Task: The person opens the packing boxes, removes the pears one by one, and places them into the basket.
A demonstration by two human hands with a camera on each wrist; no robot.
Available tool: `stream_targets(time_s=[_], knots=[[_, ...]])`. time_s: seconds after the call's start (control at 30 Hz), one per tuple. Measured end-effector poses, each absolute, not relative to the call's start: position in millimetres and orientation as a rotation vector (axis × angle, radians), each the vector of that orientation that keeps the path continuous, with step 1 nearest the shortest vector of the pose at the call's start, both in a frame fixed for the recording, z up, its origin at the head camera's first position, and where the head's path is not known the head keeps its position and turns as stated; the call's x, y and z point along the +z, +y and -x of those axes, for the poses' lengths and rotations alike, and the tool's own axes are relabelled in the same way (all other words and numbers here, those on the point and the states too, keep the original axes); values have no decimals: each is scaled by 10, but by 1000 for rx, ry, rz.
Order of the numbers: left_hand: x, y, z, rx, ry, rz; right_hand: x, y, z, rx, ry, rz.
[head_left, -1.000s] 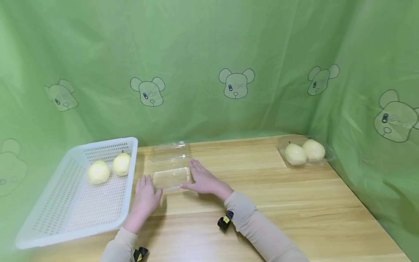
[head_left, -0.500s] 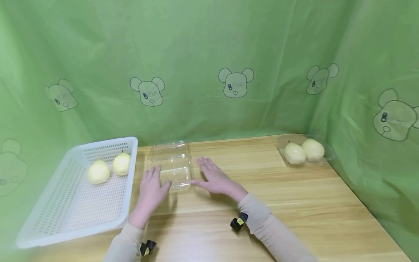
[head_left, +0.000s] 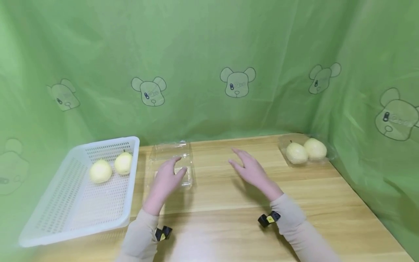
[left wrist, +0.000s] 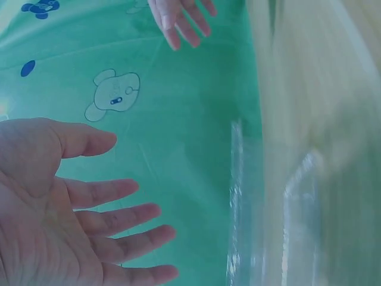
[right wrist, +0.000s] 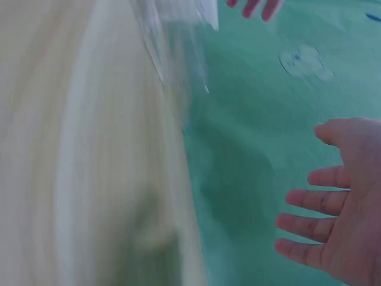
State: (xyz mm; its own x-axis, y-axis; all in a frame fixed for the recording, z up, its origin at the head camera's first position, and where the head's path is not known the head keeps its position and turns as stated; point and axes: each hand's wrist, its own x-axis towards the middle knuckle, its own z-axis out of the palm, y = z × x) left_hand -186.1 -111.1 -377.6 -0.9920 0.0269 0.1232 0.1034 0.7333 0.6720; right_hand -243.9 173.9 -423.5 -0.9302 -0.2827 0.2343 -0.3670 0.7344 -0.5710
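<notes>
Green curtain (head_left: 196, 43) | line-drawn bear-head prints (head_left: 236, 91), dark blue oval mark (head_left: 231, 86) at one eye; short lettering (head_left: 240, 84) beside it, too faint to read with certainty | black wrist cameras (head_left: 263, 220): yellow patches (head_left: 270, 219), any marking too small to read | legible text, brands, numbers: none

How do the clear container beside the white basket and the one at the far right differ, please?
The left container shows no fruit, whereas the right container holds two pale fruits. The left hand partly hides the left container; the right container is unobstructed. Both are transparent and rest on the wooden table.
</notes>
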Motion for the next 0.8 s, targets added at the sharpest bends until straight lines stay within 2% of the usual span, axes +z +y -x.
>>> stream_targets(time_s=[0.57,0.8], knots=[[-3640,-470,2132,-1420,-2733,183,-3965,2773,2537,999,-2484,-253],[-3703,-150,2239,-1541,-2650,216,-4029,3208,2627,976,-2411,-60]])
